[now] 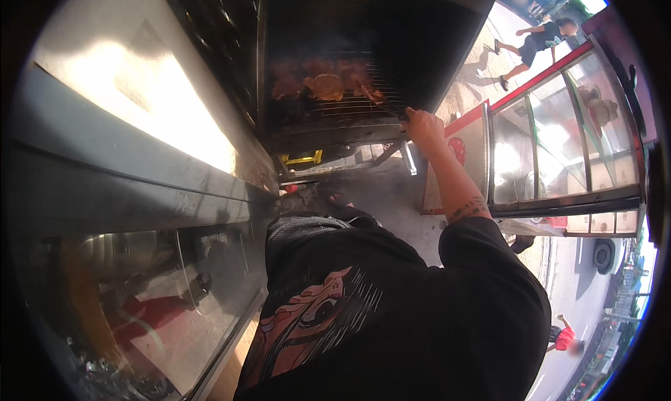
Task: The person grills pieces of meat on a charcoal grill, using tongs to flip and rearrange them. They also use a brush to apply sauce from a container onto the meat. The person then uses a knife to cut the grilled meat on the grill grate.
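My right hand [423,126] grips the dark handle of a cooking utensil [394,110] at the right front of a smoky grill. The tool's far end reaches the browned meat [369,91], but smoke and shadow hide whether it is tongs or a fork. Several reddish-brown pieces of meat lie on the wire grate [346,106]; one broad flat piece [325,86] sits near the middle. Bare grate wires show in front of the meat and to its right. My left hand is out of view.
Along the left runs a metal counter [131,165] with a glare patch. A glass-sided display case [545,139] with red trim stands at right. Beneath the grill is a metal frame with a yellow part [302,157]. One person [540,42] walks outside; another [565,338] is on the street.
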A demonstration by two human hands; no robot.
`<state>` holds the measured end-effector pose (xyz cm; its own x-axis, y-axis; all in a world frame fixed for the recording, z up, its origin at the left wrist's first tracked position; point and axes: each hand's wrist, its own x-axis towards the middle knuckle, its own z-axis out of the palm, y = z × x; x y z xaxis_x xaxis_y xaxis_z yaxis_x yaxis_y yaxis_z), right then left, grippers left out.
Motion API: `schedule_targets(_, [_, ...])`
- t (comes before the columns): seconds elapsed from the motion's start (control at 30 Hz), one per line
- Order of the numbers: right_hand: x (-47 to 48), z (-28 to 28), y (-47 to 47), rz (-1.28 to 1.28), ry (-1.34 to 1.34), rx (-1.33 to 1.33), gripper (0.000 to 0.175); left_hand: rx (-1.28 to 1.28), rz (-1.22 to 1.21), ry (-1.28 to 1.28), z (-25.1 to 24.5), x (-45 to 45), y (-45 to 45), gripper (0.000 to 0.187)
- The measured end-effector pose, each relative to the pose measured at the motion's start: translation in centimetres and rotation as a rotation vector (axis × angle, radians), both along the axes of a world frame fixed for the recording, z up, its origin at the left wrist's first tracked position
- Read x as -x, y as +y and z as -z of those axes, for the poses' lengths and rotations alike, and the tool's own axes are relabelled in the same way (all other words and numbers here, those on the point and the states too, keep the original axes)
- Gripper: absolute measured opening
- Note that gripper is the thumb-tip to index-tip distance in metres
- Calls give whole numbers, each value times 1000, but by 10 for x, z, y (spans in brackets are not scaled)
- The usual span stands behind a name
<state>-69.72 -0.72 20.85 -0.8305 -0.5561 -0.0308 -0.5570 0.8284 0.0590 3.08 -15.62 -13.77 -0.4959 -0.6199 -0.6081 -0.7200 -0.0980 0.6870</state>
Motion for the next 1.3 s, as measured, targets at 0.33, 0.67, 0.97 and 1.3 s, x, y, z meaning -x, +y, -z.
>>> schedule_targets(0.33, [-37, -3, -55, -33, -323, 497, 51, 40, 9, -7, 6, -17, 12, 36])
schedule_targets(0.67, [-90, 39, -137, 246, -1087, 937, 37, 148, 11, 13, 12, -20, 19, 37])
schedule_targets(0.97, [-120, 100, -147, 655, -1452, 861, 37, -47, -334, 16, -37, -21, 66, 36])
schedule_targets(1.3, [-71, 68, -133, 389, -1340, 538, 47, 5, -171, -38, -33, -31, 66, 35])
